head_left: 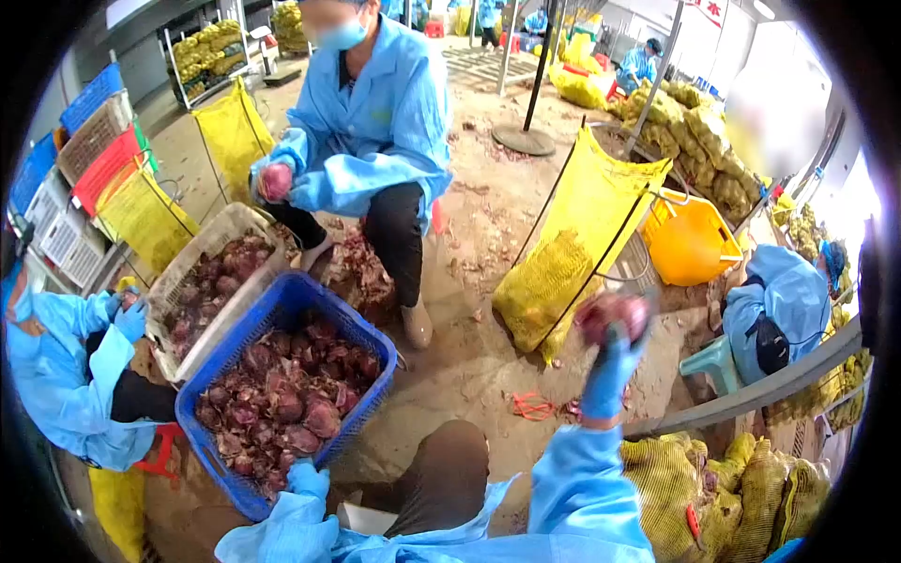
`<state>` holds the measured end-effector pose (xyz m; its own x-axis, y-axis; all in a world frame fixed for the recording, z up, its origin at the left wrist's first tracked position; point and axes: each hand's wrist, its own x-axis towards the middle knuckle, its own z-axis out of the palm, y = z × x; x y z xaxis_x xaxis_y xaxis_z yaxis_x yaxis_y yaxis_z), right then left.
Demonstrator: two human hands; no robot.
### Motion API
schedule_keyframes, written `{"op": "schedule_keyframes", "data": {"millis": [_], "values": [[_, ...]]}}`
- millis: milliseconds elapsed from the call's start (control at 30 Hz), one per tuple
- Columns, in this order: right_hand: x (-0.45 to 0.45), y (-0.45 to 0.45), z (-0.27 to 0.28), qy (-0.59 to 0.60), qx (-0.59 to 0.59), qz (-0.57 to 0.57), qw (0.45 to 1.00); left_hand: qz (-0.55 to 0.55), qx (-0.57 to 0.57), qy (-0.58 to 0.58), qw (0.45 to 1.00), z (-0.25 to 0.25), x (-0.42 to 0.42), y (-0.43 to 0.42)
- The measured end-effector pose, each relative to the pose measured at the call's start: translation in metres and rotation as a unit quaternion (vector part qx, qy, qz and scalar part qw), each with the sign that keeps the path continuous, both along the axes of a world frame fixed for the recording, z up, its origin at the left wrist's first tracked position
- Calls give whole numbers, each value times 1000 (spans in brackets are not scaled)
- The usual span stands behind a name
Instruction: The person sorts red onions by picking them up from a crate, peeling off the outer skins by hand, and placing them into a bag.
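My right hand (612, 371), in a blue glove, is raised right of centre. It holds a red onion (615, 317), blurred by motion, close to the lower right of a yellow mesh bag (554, 277) on a wire frame. My left hand (308, 480), also gloved in blue, is at the near edge of a blue crate (352, 319), beside the onions; how its fingers lie is unclear. Many red onions (282, 394) with loose skins fill that crate.
A pale crate (211, 239) of onions adjoins the blue one. A co-worker (375, 122) opposite holds an onion; another person (75, 357) sits left. An orange basket (693, 239) stands beyond the bag, full mesh sacks (723, 493) at lower right. A metal rail (751, 389) crosses the right.
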<state>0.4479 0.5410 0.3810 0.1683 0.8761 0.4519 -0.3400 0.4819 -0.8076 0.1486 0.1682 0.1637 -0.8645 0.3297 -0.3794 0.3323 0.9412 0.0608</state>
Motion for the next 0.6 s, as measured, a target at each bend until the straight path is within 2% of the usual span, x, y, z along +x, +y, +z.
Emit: {"op": "schedule_keyframes", "data": {"millis": [100,133,167,200,233,300,333,367,433,467,500,533,567,600], "values": [[-15,38,113,12,156,-143,977,38,-21,-35,998,10,0,0],[-12,74,133,-2,240,-113,964,18,-4,-41,999,6,-1,-1],[-16,107,148,-24,276,-172,945,-1,8,-46,999,6,-3,-7],[-20,113,170,-153,256,-269,916,15,2,-41,999,7,-1,-6],[-25,130,176,-173,287,-227,914,19,4,-44,999,9,2,-6],[-28,149,155,-380,238,-392,803,-8,26,-64,998,14,3,-10],[-25,176,134,-395,181,-247,866,-22,62,-53,996,11,3,-9],[-30,194,108,-400,123,-90,904,-7,74,-48,996,5,0,-13],[-83,123,47,-347,260,-179,883,-101,75,-17,992,-14,-2,-15],[-107,85,13,-328,228,-92,912,-100,89,-26,991,-19,-4,-18],[-123,24,8,-500,71,-14,863,-101,88,-40,990,-14,-3,-13],[-143,-11,-34,-439,174,41,881,-98,115,-29,988,-17,-2,-13],[-166,-51,-69,-387,184,123,895,-94,136,-17,986,-23,-3,-17],[-178,-93,-95,-407,95,244,875,-92,150,3,984,-33,-3,-17]]}}
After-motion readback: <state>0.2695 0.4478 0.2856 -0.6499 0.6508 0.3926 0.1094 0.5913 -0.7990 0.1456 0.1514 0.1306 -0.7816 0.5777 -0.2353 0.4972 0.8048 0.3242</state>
